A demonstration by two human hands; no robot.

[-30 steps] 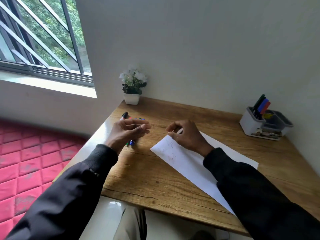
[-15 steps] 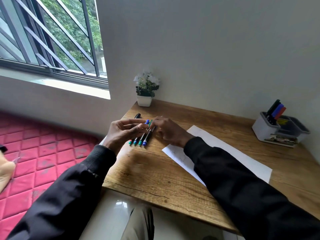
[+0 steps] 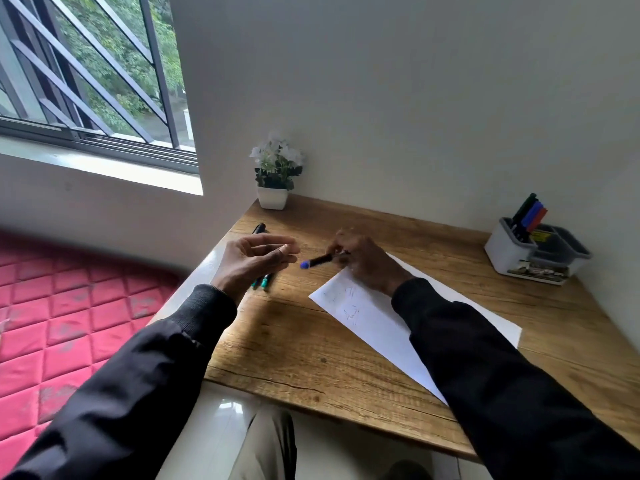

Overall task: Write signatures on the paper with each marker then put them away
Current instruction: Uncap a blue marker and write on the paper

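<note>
Head camera gives me the fingers [image 3: 341, 244] of the right hand [image 3: 363, 263] pinched on a blue-capped marker [image 3: 317, 261]. Its dark barrel lies nearly level just above the desk [image 3: 294, 341], with the cap aimed at the other hand. The right wrist crosses the paper [image 3: 374, 323], a white sheet lying at a slant on the wood, and I can make out faint scribbles near its closest corner.

The left hand [image 3: 252, 261] hovers over the desk's left edge with its palm turned inward. Its fingers [image 3: 277, 241] are loosely bent, a little apart, and hold nothing. Their tips sit near the blue cap but do not touch it. Two green-tipped markers [image 3: 265, 281] poke out on the wood from under that hand; I cannot tell whether more lie hidden beneath it. A black marker [image 3: 258, 228] lies just beyond the hand, toward the wall.

Well apart, at the desk's far right by the wall, a pale holder [image 3: 509, 252] carries three standing markers [image 3: 530, 214]: black, blue and red. A small white plant pot [image 3: 273, 198] stands in the far left corner. A barred window [image 3: 86, 81] and a red quilted mattress [image 3: 69, 323] lie off to the left.
</note>
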